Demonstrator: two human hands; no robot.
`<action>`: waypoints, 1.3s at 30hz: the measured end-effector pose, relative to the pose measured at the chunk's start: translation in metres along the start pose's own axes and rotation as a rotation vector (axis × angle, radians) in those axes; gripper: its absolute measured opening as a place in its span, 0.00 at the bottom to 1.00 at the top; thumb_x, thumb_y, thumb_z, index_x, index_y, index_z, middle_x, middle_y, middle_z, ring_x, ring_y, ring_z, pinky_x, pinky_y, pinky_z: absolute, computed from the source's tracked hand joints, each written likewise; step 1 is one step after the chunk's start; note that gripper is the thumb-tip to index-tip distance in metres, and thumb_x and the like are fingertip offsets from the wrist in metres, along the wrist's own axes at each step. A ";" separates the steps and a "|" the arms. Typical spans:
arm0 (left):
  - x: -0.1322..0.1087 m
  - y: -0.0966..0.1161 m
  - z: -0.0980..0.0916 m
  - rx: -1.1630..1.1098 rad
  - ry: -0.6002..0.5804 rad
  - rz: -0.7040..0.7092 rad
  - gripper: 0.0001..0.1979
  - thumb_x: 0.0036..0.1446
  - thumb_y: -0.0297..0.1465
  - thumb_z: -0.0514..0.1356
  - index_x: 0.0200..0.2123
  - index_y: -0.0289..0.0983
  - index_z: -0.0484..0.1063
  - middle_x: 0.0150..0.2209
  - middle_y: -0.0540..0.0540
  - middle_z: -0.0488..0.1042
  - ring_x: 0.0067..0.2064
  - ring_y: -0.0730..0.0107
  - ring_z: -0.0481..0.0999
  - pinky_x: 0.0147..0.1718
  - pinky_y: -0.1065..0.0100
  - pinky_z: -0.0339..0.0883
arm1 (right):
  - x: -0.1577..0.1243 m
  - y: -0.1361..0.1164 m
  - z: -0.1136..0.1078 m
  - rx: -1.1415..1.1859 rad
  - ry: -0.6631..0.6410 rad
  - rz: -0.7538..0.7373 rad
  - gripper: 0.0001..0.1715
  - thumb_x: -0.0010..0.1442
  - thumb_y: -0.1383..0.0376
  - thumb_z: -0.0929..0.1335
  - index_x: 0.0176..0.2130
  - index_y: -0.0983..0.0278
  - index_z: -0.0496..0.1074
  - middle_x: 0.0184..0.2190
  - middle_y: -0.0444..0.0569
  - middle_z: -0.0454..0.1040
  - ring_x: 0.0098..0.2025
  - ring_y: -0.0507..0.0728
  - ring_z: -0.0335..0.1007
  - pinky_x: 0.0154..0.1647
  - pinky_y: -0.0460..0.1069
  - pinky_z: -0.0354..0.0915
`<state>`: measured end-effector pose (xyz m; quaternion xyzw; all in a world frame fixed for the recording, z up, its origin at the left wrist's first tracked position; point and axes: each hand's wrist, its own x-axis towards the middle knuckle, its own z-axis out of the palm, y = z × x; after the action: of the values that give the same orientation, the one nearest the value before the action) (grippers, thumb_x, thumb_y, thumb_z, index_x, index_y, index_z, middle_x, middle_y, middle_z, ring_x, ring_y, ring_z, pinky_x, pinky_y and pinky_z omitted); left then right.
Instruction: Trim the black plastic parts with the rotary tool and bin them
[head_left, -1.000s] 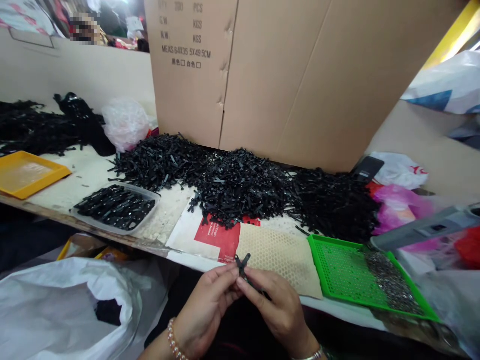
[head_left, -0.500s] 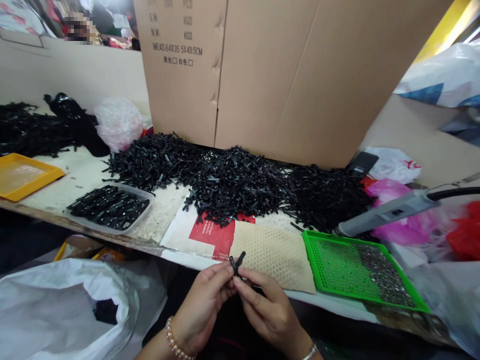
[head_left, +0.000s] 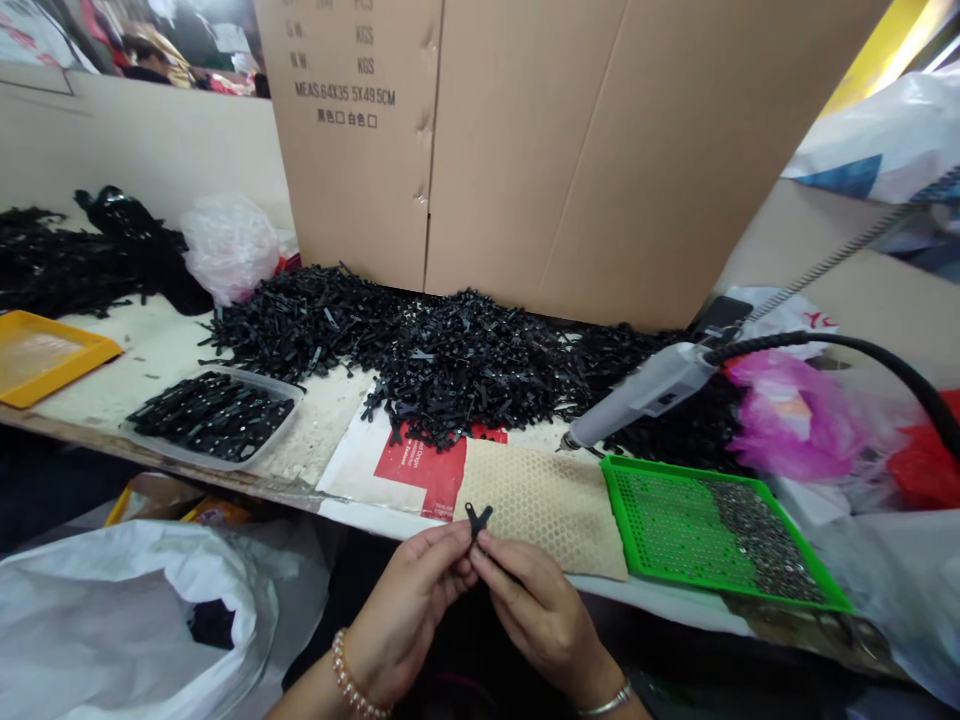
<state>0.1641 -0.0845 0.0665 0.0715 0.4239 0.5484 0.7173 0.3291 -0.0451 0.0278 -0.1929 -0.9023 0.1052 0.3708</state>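
Note:
Both hands meet in front of the table's near edge, pinching small flat black plastic strips (head_left: 478, 518) whose upper ends spread in a V. My left hand (head_left: 416, 580) has thumb and fingers closed at the left of the strips. From the other side, my right hand (head_left: 536, 600) grips them low down; their lower part is hidden by the fingers. Just beyond lies a beige honeycomb-textured mat (head_left: 540, 500). Over its far right corner hangs a grey electric screwdriver (head_left: 637, 395), its tip pointing down and left, untouched by either hand.
Heaps of black strips (head_left: 465, 370) line the back, before a large cardboard sheet (head_left: 562, 150). A green tray (head_left: 619, 510) with small metal screws stands right. Leftward are a clear tub (head_left: 289, 425) of black strips and a yellow tray (head_left: 97, 350). A white sack (head_left: 112, 620) sits below.
The screwdriver has swung left and forward, from beyond the green tray to over the mat's corner. The strips' ends have turned from a crossed pose into a flatter V facing me. Both hands stay pinched.

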 end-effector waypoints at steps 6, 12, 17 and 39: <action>0.005 0.000 -0.002 0.000 0.021 0.003 0.13 0.42 0.38 0.71 0.28 0.36 0.78 0.29 0.49 0.73 0.32 0.75 0.68 0.35 0.73 0.64 | 0.002 -0.006 0.000 0.053 -0.018 -0.011 0.28 0.65 0.76 0.61 0.62 0.64 0.59 0.53 0.56 0.69 0.53 0.60 0.67 0.51 0.53 0.71; 0.009 0.033 -0.031 0.263 0.262 0.341 0.17 0.40 0.41 0.71 0.31 0.36 0.79 0.32 0.48 0.77 0.35 0.70 0.70 0.39 0.72 0.63 | 0.071 0.018 0.001 0.200 0.048 0.241 0.15 0.65 0.69 0.64 0.51 0.61 0.69 0.45 0.52 0.73 0.48 0.58 0.69 0.49 0.53 0.68; 0.001 0.052 -0.067 0.522 0.346 0.504 0.14 0.46 0.41 0.68 0.32 0.38 0.80 0.43 0.43 0.77 0.47 0.61 0.72 0.48 0.69 0.60 | 0.125 0.058 0.057 -0.033 -0.330 0.265 0.11 0.63 0.72 0.65 0.45 0.65 0.73 0.40 0.52 0.74 0.42 0.59 0.69 0.46 0.52 0.66; -0.003 0.029 -0.017 0.296 0.039 0.234 0.15 0.50 0.41 0.66 0.37 0.36 0.79 0.38 0.44 0.79 0.42 0.65 0.72 0.46 0.68 0.62 | 0.074 0.014 0.030 0.934 0.195 0.925 0.25 0.55 0.58 0.74 0.51 0.61 0.71 0.33 0.46 0.73 0.33 0.53 0.71 0.35 0.47 0.69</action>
<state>0.1316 -0.0818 0.0734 0.2144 0.5026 0.5610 0.6219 0.2638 -0.0027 0.0484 -0.3881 -0.5481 0.6157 0.4121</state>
